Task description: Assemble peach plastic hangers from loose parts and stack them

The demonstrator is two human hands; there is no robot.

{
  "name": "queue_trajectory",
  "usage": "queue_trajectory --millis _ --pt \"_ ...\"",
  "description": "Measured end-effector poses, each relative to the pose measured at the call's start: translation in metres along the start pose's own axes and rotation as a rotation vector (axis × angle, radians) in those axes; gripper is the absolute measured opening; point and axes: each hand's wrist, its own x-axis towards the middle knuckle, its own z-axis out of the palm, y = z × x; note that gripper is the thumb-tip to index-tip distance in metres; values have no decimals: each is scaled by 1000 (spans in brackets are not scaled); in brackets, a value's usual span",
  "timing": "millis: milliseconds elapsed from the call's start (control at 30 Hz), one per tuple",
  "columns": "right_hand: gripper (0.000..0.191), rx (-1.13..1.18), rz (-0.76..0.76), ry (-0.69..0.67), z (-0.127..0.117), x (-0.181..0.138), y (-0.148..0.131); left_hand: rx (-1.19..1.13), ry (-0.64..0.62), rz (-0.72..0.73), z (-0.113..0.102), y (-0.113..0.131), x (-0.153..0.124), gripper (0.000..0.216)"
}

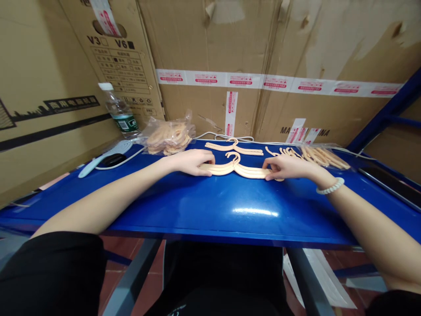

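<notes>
A pale peach clothes hanger (251, 171) lies on the blue table with its hook pointing away from me; it looks like more than one stacked together. My left hand (196, 162) grips its left end between thumb and fingers. At the right end, my right hand (285, 166) pinches the other tip. Just behind, a second peach hanger (248, 151) rests flat, touched by neither hand. To the right of it lie several loose hanger hooks (289, 152), partly hidden behind my right hand.
A clear bag of peach parts (169, 137) and a water bottle (124, 115) stand at the back left, near a pale blue hairbrush (104, 158). More peach pieces in a bag (325, 157) lie right, beside a phone (391, 184). Cardboard (210, 48) walls the back of the blue table (197, 210).
</notes>
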Motion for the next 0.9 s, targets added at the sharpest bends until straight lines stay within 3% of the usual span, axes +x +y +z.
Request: queue_trajectory --millis 300,900 --pt "45 -4 -5 14 0 0 2 34 158 89 23 -23 3 36" --pt "44 -3 -45 149 11 9 7 8 145 45 24 -34 2 43"
